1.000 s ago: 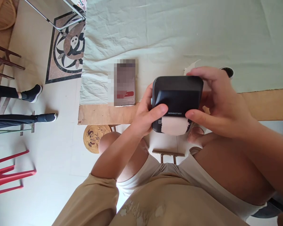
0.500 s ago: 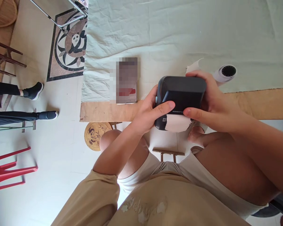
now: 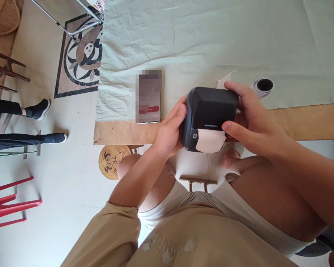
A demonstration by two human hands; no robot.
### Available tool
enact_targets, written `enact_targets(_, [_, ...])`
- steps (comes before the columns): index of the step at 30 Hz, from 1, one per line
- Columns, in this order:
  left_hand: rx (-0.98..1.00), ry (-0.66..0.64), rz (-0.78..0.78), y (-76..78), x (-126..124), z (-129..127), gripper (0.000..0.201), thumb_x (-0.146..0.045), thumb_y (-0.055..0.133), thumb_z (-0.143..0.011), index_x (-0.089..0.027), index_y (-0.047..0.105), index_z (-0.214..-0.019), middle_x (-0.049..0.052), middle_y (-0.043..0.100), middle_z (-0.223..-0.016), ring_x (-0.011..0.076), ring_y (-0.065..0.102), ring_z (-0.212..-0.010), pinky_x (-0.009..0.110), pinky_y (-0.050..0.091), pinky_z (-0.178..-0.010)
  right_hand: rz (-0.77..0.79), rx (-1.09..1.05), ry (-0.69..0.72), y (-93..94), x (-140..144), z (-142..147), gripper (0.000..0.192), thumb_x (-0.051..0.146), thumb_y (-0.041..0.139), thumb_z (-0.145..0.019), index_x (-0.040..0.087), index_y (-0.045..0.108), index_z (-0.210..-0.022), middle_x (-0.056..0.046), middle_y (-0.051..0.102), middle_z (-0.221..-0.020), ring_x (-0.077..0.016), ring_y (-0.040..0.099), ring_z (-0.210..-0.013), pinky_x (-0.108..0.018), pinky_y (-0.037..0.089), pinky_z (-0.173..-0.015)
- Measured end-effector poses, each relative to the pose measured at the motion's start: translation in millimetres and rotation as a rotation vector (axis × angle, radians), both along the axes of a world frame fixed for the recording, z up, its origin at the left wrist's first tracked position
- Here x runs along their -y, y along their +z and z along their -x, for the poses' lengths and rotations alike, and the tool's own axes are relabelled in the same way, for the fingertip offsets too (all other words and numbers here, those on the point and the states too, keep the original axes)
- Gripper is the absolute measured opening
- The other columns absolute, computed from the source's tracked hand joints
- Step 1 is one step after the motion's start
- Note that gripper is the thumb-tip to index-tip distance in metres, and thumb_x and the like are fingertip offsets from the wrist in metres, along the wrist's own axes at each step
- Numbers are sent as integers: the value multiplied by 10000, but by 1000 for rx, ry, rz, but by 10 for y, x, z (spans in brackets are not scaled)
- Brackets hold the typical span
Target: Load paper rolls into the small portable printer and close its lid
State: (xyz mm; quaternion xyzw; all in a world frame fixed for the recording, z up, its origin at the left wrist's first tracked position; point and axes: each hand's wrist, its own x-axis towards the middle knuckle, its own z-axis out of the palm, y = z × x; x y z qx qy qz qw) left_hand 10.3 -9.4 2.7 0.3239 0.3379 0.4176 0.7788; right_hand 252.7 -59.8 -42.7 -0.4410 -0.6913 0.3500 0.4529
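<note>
A black label printer [image 3: 214, 107] is held up between both hands over the table's front edge. From its slot on the near side hangs a white paper label [image 3: 210, 141]. My left hand [image 3: 171, 128] grips the printer's left side, its thumb lying along that side. My right hand [image 3: 252, 118] clasps the right side, thumb on the top near the slot; its other fingers are partly hidden. Behind the right hand, a torn piece of white paper [image 3: 225, 79] lies on the cloth, partly covered. A white roll with a black core [image 3: 264, 86] is just beyond it.
A phone [image 3: 149, 98], partly pixelated, lies on the green tablecloth [image 3: 200, 40] to the left. The bare wooden table edge [image 3: 122, 132] runs in front of me. A round stool [image 3: 113, 162], a red plastic chair [image 3: 13, 204] and another person's feet [image 3: 39, 109] are at the left.
My left thumb has moved off the printer's top to its left side. The printer has shifted slightly left and turned a little. Both hands still hold it.
</note>
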Motion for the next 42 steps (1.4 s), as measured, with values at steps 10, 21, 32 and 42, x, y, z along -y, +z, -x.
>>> enact_targets(10, [43,-21,-5,6,-3,12,362,-504,1017,-1013,-296,915,-1291,33,981,-1366,414,860,-1565,545,736,-1330,-76,190,91,290,-30,-244,981,406,951,-1130,469,481,-1989,-168,658,-1890,-177,907,-1082,-280,817,-842])
enact_targets(21, [-21,-185,-13,22,-36,110,689,-582,1152,-859,-326,880,-1439,43,958,-1463,441,848,-1614,540,710,-1331,-379,-9,-461,413,-64,38,391,641,929,-1167,276,790,-1186,45,552,-748,-88,540,-518,-228,304,-413])
enact_targets(32, [-34,-282,-170,-39,-66,161,764,-556,1174,-837,-323,901,-1512,51,874,-1735,445,697,-1818,492,628,-1487,-499,625,-374,683,47,66,105,285,804,-1155,283,907,-1137,29,703,-707,-119,551,-600,-319,326,-585])
enact_targets(42, [-80,-291,-215,-70,-52,215,730,-607,1117,-897,-329,890,-1533,45,843,-1783,447,619,-1883,464,628,-1472,176,702,-245,918,132,163,369,631,810,-1050,266,815,-1105,-32,634,-774,-146,367,-653,-350,214,-702])
